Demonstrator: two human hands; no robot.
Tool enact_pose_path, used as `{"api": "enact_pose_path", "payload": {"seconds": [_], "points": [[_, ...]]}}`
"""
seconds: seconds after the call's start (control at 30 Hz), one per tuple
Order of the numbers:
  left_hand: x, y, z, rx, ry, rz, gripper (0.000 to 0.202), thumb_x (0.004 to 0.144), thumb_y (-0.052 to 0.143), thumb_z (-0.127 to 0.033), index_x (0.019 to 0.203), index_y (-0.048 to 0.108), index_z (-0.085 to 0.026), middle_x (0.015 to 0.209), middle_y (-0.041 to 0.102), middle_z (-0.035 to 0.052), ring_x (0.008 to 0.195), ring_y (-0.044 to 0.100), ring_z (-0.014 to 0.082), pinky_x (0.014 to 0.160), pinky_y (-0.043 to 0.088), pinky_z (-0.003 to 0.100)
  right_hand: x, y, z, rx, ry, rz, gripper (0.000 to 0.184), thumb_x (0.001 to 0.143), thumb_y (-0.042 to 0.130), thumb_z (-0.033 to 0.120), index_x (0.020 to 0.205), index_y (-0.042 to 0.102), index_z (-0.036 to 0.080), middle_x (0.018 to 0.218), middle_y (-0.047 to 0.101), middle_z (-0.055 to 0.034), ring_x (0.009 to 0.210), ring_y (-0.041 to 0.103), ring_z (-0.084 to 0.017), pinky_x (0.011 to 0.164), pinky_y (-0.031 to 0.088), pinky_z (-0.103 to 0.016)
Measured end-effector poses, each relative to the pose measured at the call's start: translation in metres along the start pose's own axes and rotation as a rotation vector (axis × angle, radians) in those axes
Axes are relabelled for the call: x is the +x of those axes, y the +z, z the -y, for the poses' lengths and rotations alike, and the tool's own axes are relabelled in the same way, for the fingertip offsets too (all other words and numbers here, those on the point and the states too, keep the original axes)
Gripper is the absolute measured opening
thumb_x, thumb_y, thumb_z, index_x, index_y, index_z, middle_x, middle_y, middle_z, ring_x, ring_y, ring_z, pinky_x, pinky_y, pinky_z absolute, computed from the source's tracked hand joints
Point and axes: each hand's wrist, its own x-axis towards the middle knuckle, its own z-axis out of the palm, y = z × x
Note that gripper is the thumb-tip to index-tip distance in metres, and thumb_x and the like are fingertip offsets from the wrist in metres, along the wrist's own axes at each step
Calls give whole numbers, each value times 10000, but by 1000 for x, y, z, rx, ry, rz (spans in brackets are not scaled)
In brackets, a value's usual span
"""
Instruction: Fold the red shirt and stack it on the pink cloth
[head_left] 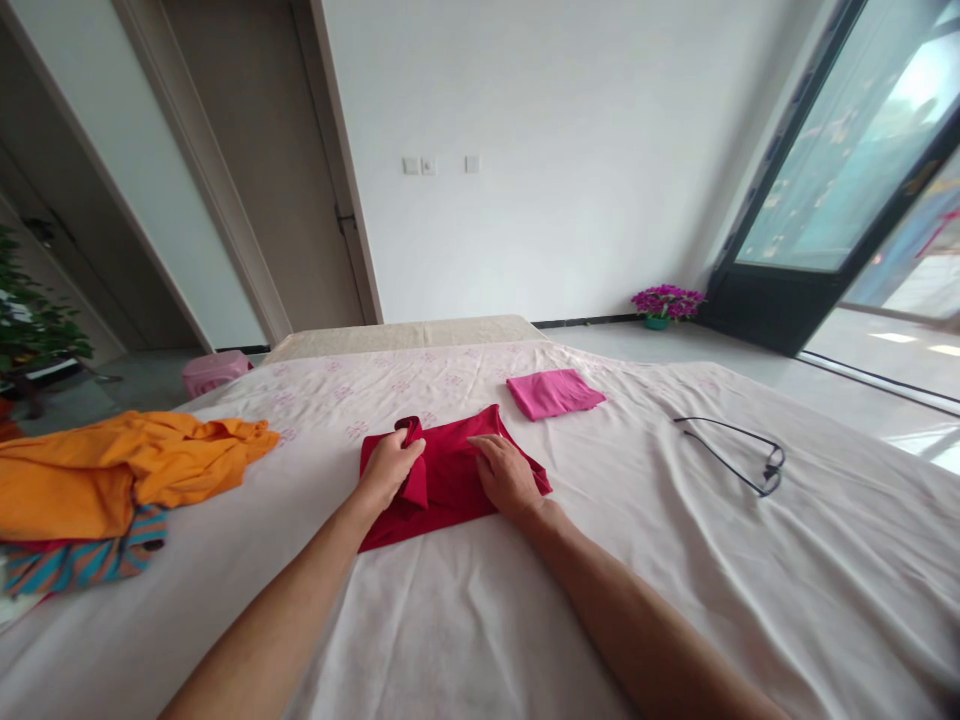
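Note:
A red garment point(450, 460), partly folded, lies on the pale sheet in front of me. My left hand point(391, 468) grips a bunched fold near its left end, thumb and fingers closed on the cloth. On the right part of the same garment my right hand point(506, 472) rests with its fingers stretched flat over the fabric. Just beyond, to the right, sits a folded pink cloth point(555, 393), apart from both hands.
Orange clothing point(135, 470) is heaped at the left, over a blue-and-grey striped piece point(90, 555). Eyeglasses point(739, 455) lie on the sheet point(637, 600) at the right. A pink stool point(216, 372) and a pot of purple flowers point(666, 303) stand on the floor beyond.

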Motion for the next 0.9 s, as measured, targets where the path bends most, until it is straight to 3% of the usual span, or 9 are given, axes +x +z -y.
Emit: {"api": "enact_pose_path", "payload": {"seconds": [0.1,0.2,0.3,0.37,0.43,0.53,0.63,0.77,0.9], "points": [[-2,6,3,-5,-23,38,418,788,610,-478,1053,648,-157,653,635,-16,523,604,142,479,429,228,-1,0,0,-6,11,5,392,878,490,77,1220,645,192,1180,668,-85,1086,608,-222,970,481,-359],[-6,-3,4,88,36,1,449,886,474,-419,1232,604,-164,787,693,39,591,657,159,522,496,262,0,-1,1,-21,20,4,400,866,495,63,1213,649,189,1181,672,-86,1087,608,-224,980,471,-365],[-8,-14,7,404,271,-100,405,927,398,-318,1220,644,-187,1016,741,88,934,706,197,845,551,333,0,-3,5,-38,-6,-7,352,908,498,118,1219,646,190,1203,671,-90,1118,598,-232,1003,452,-386],[-10,-15,12,622,425,-88,420,948,385,-315,1259,638,-187,1254,687,104,1217,602,222,1071,439,386,1,-5,11,-43,-59,0,334,943,492,174,1244,634,195,1240,660,-93,1164,579,-234,1034,428,-397],[-12,-9,19,792,501,-29,470,969,380,-363,1356,574,-179,1435,564,117,1376,461,256,1160,331,452,1,-7,17,-50,-114,33,341,964,482,213,1277,616,200,1274,649,-90,1202,561,-229,1068,399,-398],[-16,6,30,985,502,47,541,969,403,-459,1448,483,-222,1535,444,127,1445,349,326,1162,265,574,-1,-7,24,-107,-148,110,373,982,466,255,1331,586,204,1342,617,-83,1276,514,-229,1133,326,-415],[-18,16,38,1092,480,76,547,960,420,-475,1473,446,-287,1557,412,117,1451,324,363,1142,238,633,-4,-2,24,-204,-127,198,412,994,466,327,1375,557,199,1429,552,-85,1371,425,-250,1188,225,-452],[-16,16,43,1106,484,85,530,962,422,-435,1480,431,-322,1561,410,103,1455,317,355,1146,236,621,-7,4,23,-264,-94,280,459,1008,446,408,1401,536,187,1487,490,-97,1409,379,-253,1198,189,-450],[-13,5,44,996,552,68,500,960,427,-422,1443,483,-306,1533,458,71,1454,329,317,1165,265,567,-5,-2,22,-218,-47,229,408,1036,365,363,1337,591,206,1389,591,-63,1333,473,-211,1173,248,-387]]}}
